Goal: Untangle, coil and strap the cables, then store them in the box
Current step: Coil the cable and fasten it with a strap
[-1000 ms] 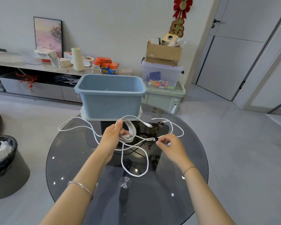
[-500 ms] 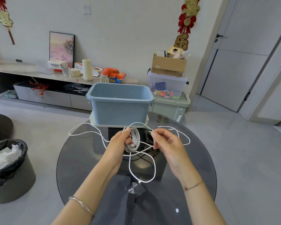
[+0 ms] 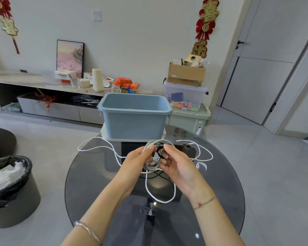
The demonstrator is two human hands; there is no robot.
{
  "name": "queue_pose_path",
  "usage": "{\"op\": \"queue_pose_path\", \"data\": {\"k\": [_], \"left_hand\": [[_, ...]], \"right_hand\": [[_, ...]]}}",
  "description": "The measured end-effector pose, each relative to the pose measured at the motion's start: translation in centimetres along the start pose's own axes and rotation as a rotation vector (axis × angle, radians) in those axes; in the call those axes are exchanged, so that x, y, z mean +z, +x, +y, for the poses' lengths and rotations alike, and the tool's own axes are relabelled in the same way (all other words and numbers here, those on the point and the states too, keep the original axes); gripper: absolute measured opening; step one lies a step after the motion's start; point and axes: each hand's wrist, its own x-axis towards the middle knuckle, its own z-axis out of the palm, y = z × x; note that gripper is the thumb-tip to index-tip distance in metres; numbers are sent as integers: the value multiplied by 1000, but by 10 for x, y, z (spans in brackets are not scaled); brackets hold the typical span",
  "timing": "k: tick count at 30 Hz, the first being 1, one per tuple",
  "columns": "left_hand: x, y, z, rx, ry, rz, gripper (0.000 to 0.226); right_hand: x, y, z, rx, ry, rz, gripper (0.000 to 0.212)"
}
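My left hand grips a coil of white cable above the round glass table. My right hand pinches a black strap that curls against the coil's upper side. More loose white cable trails left, right and toward me over the glass. A short white strap lies on the table right of my hands. The open blue box stands on its lid at the table's far edge, just behind the coil.
A black bin lined with a bag stands on the floor at the left. Behind the table are a low shelf with clutter and stacked storage boxes. A door is at the right.
My right hand moved left from the loose cable end to the coil, and the black strap it pinches now sits against the coil. The view tilted upward.
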Motion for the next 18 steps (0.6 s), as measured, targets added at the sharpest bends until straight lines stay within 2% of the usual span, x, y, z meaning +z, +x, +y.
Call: {"op": "queue_pose_path", "data": {"k": [6, 11, 18], "left_hand": [[-3, 3, -4, -35, 20, -38, 28], [-5, 7, -7, -58, 61, 15, 30], [-9, 9, -9, -125, 119, 107, 28]], "right_hand": [[-3, 0, 2, 11, -11, 15, 15], [-2, -1, 7, -58, -301, 170, 20], [-2, -4, 13, -243, -738, 239, 9]]}}
